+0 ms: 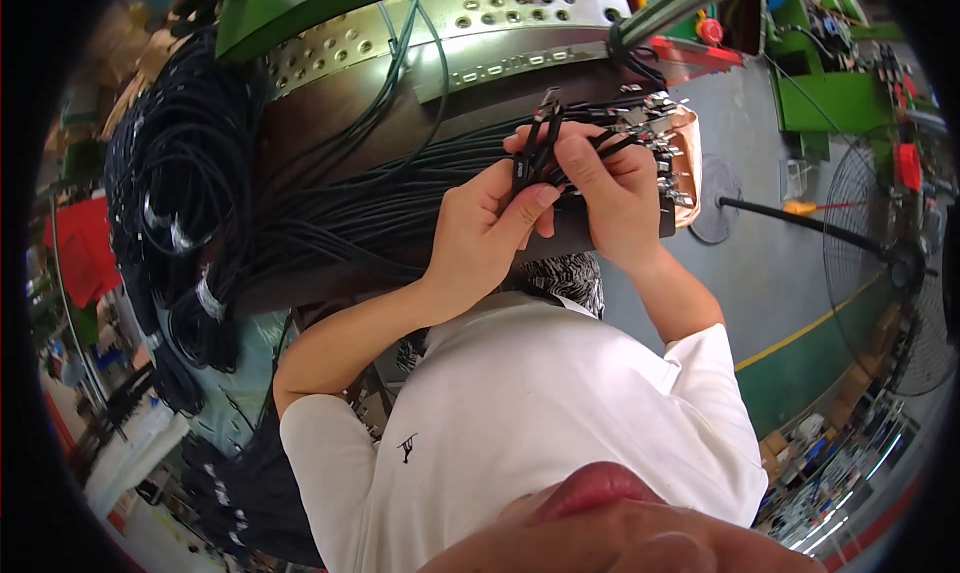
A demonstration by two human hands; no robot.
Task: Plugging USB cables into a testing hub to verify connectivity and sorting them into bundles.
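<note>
My left hand (pixel 478 235) is closed, with thumb and fingers around several black cable ends (pixel 523 171) that point up and away from me. Close beside it on the right, my right hand (pixel 618 195) is closed on black cables too, its thumb pressed over them. Metal-tipped connectors (pixel 650 123) stick out past its fingers. Under both hands a thick layer of long black cables (pixel 370 208) runs across the dark bench to the left. The fingers hide where the held cables cross.
Coiled bundles of black cable (pixel 180 163) hang at the bench's left end. Behind the bench stands a perforated metal plate (pixel 520 8) under a green machine frame (pixel 300 18). A standing fan (pixel 850 233) is on the right, past a tan bag (pixel 688 163) by the connectors.
</note>
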